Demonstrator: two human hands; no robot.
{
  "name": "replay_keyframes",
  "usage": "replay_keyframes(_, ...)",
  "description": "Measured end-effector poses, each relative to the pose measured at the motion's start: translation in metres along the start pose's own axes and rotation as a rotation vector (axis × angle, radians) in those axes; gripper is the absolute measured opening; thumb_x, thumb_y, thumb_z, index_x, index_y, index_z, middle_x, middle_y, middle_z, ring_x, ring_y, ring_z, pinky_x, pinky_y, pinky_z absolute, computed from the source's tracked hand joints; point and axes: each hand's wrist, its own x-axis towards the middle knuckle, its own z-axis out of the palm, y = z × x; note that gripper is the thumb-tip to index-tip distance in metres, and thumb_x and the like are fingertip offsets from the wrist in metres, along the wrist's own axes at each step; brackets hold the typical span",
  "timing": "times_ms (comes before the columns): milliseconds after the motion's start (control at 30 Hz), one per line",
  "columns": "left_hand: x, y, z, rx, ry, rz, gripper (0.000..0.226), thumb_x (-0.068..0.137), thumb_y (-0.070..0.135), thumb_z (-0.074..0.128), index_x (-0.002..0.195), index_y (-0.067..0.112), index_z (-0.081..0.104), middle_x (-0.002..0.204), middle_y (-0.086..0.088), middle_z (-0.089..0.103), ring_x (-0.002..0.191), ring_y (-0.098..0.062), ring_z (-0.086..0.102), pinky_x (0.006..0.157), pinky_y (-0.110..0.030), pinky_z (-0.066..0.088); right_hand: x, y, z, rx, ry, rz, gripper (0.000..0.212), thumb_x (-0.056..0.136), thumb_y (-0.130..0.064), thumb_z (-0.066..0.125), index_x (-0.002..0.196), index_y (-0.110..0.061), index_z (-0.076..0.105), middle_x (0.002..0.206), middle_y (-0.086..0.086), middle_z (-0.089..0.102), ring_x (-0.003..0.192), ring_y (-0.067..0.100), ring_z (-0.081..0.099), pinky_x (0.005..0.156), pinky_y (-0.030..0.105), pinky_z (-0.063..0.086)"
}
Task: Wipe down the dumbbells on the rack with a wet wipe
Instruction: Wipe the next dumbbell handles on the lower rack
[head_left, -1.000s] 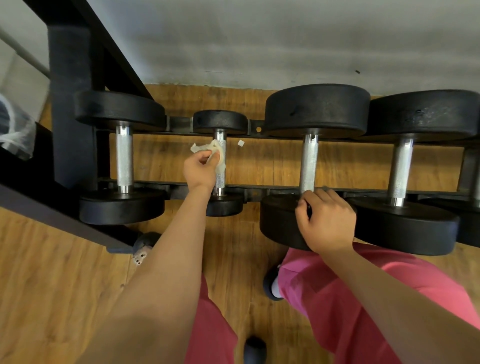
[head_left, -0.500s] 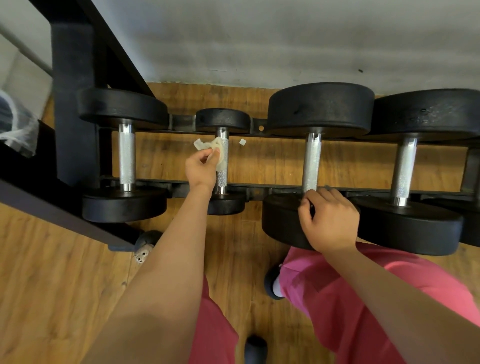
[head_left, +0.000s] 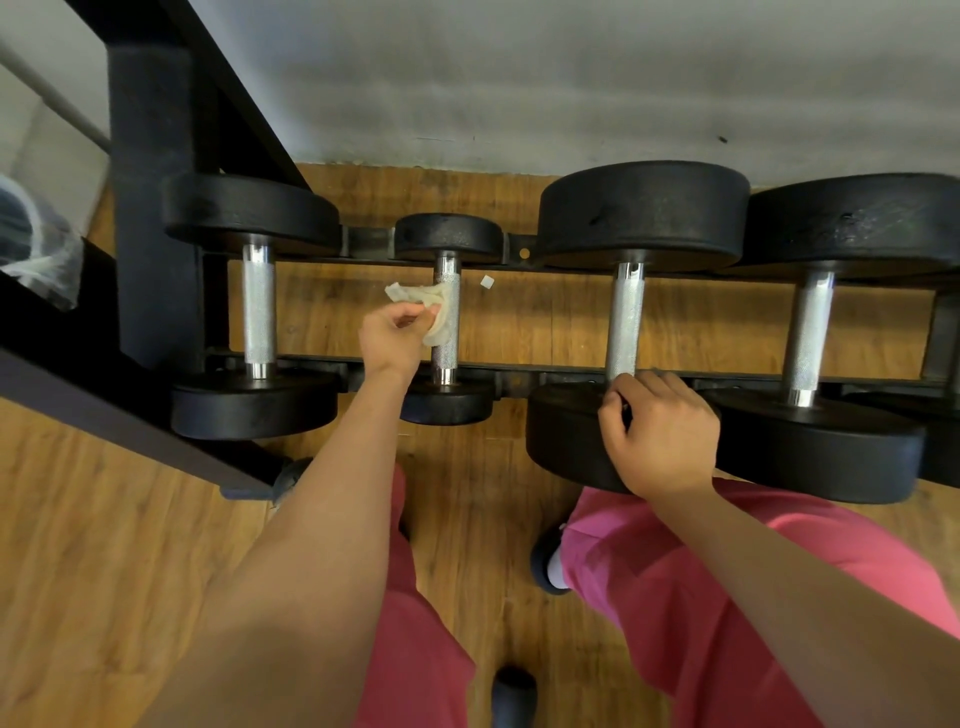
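Note:
Several black dumbbells with knurled steel handles lie across the black rack (head_left: 545, 371). My left hand (head_left: 392, 338) pinches a crumpled white wet wipe (head_left: 434, 306) against the left side of the small dumbbell's handle (head_left: 448, 325). My right hand (head_left: 660, 434) rests with curled fingers over the near head of the large dumbbell (head_left: 563, 441), its fingertips at the base of that handle (head_left: 626, 322). A medium dumbbell (head_left: 258, 306) lies to the left and another large one (head_left: 810, 332) to the right.
A grey wall (head_left: 571, 78) runs behind the rack. A slanted black frame post (head_left: 150, 208) stands at the left, with a plastic-wrapped item (head_left: 31, 244) beyond it. Wooden floor (head_left: 104, 545), my pink trousers and dark shoes lie below. A small white scrap (head_left: 487, 281) sits on the floor under the rack.
My left hand has pulled slightly leftward off the small dumbbell's handle, the wipe still draped against it. My right hand has stayed on the large dumbbell's head.

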Motion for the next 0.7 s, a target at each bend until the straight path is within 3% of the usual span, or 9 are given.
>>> replay_keyframes(133, 0.0, -0.01, -0.007, 0.098, -0.207, -0.023, 0.009, 0.088, 0.016, 0.07, 0.084, 0.025, 0.069, 0.104, -0.004, 0.07, 0.104, -0.023, 0.066, 0.095, -0.048, 0.053, 0.0, 0.0, 0.0, 0.006, 0.0, 0.001, 0.03, 0.087, -0.024, 0.043, 0.072, -0.01, 0.066, 0.065, 0.004, 0.06, 0.063, 0.026, 0.056, 0.053, 0.029, 0.037)
replay_keyframes(200, 0.0, -0.013, -0.009, 0.126, -0.18, -0.017, 0.003, 0.088, 0.018, 0.071, 0.087, 0.021, 0.071, 0.103, -0.005, 0.071, 0.103, -0.023, 0.066, 0.095, -0.047, 0.053, 0.0, 0.0, 0.0, 0.006, -0.001, 0.004, 0.03, 0.087, -0.024, 0.043, 0.071, -0.011, 0.065, 0.065, 0.004, 0.06, 0.063, 0.026, 0.056, 0.053, 0.028, 0.036)
replay_keyframes(367, -0.004, -0.015, -0.008, 0.0, -0.066, -0.1, 0.013, 0.089, 0.013, 0.069, 0.102, 0.01, 0.07, 0.109, -0.006, 0.066, 0.109, -0.026, 0.064, 0.095, -0.044, 0.053, -0.001, 0.0, 0.0, -0.003, -0.004, 0.003, 0.031, 0.087, -0.025, 0.043, 0.072, -0.011, 0.066, 0.065, 0.004, 0.06, 0.063, 0.025, 0.056, 0.055, 0.026, 0.032)
replay_keyframes(433, -0.005, -0.015, -0.009, -0.073, -0.087, -0.147, 0.017, 0.092, 0.009, 0.065, 0.108, 0.005, 0.068, 0.11, -0.005, 0.063, 0.108, -0.025, 0.063, 0.088, -0.035, 0.056, -0.001, 0.001, 0.0, -0.005, -0.007, 0.004, 0.03, 0.087, -0.025, 0.043, 0.072, -0.011, 0.066, 0.065, 0.004, 0.06, 0.063, 0.025, 0.056, 0.055, 0.026, 0.032)
replay_keyframes(533, -0.006, -0.016, -0.012, -0.037, -0.216, -0.144, 0.004, 0.09, 0.01, 0.067, 0.094, 0.011, 0.068, 0.107, -0.005, 0.067, 0.1, -0.018, 0.064, 0.081, -0.026, 0.055, -0.001, 0.001, 0.0, -0.006, -0.012, 0.006, 0.03, 0.087, -0.025, 0.043, 0.072, -0.011, 0.066, 0.065, 0.004, 0.06, 0.063, 0.024, 0.056, 0.055, 0.026, 0.032)
replay_keyframes(700, -0.003, -0.02, -0.015, 0.013, -0.202, -0.124, 0.018, 0.087, 0.013, 0.072, 0.103, 0.006, 0.069, 0.111, -0.01, 0.069, 0.104, -0.023, 0.066, 0.09, -0.036, 0.056, -0.001, 0.001, 0.0, -0.012, -0.007, 0.008, 0.029, 0.086, -0.024, 0.045, 0.073, -0.011, 0.067, 0.066, 0.004, 0.061, 0.063, 0.025, 0.056, 0.055, 0.025, 0.029)
